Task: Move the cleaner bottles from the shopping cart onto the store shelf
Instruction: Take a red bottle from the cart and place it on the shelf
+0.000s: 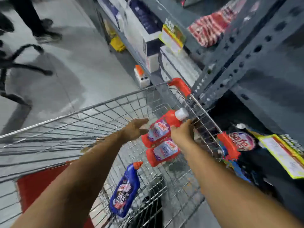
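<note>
Both my arms reach down into the wire shopping cart [115, 102], which stands right against the grey metal store shelf [256, 66] on my right.

My right hand [181, 133] is at the upper red bottle [162, 129], the fingers curled over its right side just below the white cap [181, 114]. The picture is smeared with motion, so I cannot tell whether this grip is fully closed on the bottle or only laid against it.

My left hand [134, 130] is open, fingers stretched flat toward the same bottle's left side. Its fingertips are just beside the label, and this grip holds nothing.

That upper red bottle lies tilted in the far right corner of the cart, cap pointing up toward the cart's rim. A second red bottle [162, 153] with the same pale label lies directly below it, the two touching side to side.

A blue bottle [124, 190] with an orange-red nozzle lies apart from them, nearer to me on the cart's wire floor, between my forearms.

On the lowest level of the shelf, beside the cart's red corner guard [228, 145], a dark pack with a round red and white label [243, 140] shows. A yellow-edged price tag [283, 155] hangs on the shelf edge next to it.

Higher levels hold white and dark boxes [146, 33] and red-and-white striped packs [212, 27].

Across the grey floor [74, 63], at the top left, another person's dark legs and shoes [44, 28] are blurred.
</note>
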`<state>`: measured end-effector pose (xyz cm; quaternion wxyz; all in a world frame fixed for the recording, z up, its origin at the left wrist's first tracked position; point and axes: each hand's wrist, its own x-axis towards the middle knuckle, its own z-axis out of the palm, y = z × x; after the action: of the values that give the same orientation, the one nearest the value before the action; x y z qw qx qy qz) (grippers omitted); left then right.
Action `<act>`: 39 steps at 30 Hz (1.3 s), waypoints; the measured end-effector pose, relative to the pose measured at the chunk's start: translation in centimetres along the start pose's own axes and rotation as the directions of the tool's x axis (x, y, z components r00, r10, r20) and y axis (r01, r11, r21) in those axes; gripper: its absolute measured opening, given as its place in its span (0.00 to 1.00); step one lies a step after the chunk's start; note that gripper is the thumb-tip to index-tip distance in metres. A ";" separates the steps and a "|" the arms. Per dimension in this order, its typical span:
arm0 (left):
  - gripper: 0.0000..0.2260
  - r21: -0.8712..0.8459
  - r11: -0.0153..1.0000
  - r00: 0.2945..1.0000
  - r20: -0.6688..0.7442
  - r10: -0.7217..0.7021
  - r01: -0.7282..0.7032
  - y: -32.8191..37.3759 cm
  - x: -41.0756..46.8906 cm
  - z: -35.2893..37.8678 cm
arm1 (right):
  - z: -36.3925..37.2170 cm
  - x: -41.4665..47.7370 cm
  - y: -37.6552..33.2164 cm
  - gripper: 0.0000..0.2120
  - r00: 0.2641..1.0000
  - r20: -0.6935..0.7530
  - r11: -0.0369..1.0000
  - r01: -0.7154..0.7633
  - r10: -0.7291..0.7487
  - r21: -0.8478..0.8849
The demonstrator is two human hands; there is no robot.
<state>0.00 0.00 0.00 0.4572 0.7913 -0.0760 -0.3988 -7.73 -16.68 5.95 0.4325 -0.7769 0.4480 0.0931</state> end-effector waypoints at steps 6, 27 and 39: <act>0.22 0.064 0.998 0.994 0.112 0.007 -0.014 0.6 4.4 0.8 | 0.8 3.4 0.2 0.21 0.998 0.010 0.998 -0.055 0.055 -0.029; 0.12 -0.098 0.908 0.913 -0.028 0.407 -0.408 14.7 -12.2 1.5 | -14.9 -7.0 -2.2 0.17 0.754 -0.004 0.709 0.619 -0.656 0.337; 0.08 -0.221 0.737 0.742 0.078 0.666 -0.639 26.1 -25.6 19.1 | -34.0 -20.9 8.4 0.17 0.668 -0.390 0.374 0.706 -0.633 0.602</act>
<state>-24.14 -15.11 29.76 0.6305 0.6366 -0.3472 -0.2770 -34.61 -31.41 32.83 0.6749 -0.6613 0.1127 -0.3075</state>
